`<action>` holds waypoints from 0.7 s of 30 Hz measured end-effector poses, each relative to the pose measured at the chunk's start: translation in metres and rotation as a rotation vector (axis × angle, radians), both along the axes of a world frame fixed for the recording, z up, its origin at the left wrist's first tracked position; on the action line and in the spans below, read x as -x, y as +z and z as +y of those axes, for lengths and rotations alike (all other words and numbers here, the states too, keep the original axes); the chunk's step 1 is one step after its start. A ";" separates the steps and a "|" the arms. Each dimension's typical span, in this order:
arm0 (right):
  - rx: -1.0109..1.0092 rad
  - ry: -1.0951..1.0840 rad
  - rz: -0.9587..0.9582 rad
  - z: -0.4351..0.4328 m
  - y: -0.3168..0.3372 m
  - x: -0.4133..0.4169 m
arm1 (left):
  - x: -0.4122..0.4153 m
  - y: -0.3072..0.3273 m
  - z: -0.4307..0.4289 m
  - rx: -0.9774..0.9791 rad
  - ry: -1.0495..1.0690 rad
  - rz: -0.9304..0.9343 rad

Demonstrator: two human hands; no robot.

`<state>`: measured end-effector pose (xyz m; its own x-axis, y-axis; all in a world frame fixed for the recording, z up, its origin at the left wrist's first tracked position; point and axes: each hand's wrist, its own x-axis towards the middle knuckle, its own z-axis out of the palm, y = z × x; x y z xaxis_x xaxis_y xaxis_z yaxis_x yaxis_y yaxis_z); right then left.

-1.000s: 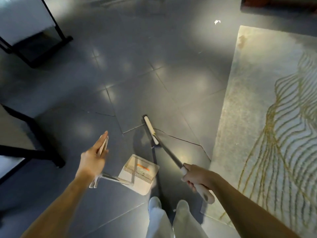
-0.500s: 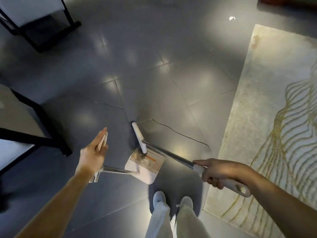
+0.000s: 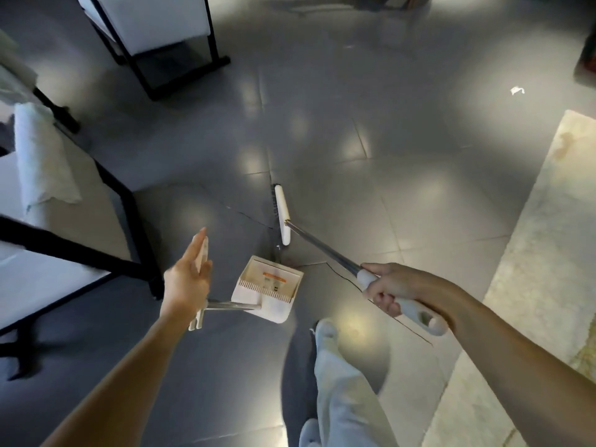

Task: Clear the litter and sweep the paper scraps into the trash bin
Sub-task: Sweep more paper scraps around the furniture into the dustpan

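Hands | left hand [image 3: 186, 282] holds dustpan [image 3: 272, 306] | right hand [image 3: 392, 285] grips broom [image 3: 322, 250] | orange label [image 3: 274, 275] unreadable

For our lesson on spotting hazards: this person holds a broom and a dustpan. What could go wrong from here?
1. The paper scrap lies far from the broom head, near the rug; a hard sweep might flick it onto the rug.
2. The left hand holds the dustpan handle with fingers nearly straight, so the pan may swing or tip.
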<state>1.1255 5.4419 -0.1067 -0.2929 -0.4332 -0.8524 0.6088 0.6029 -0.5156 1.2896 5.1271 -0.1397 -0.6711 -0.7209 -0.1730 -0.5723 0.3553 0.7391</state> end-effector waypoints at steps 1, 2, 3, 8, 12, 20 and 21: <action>0.013 0.006 0.006 -0.014 0.000 0.012 | 0.009 0.000 -0.009 0.023 -0.002 -0.003; 0.021 0.012 0.013 -0.029 -0.001 0.026 | 0.018 -0.001 -0.020 0.041 0.005 -0.005; 0.021 0.020 0.015 -0.043 -0.002 0.041 | 0.027 -0.002 -0.030 0.046 0.021 -0.003; 0.055 0.065 -0.020 -0.113 0.002 0.115 | 0.077 0.005 -0.081 0.078 0.063 0.026; 0.041 0.062 -0.037 -0.154 0.001 0.161 | 0.114 0.010 -0.116 0.082 0.078 -0.027; -0.054 0.038 -0.031 -0.196 0.000 0.216 | 0.191 0.001 -0.187 0.034 -0.057 -0.065; -0.057 0.012 -0.038 -0.197 0.002 0.216 | 0.201 -0.001 -0.193 0.004 -0.097 -0.066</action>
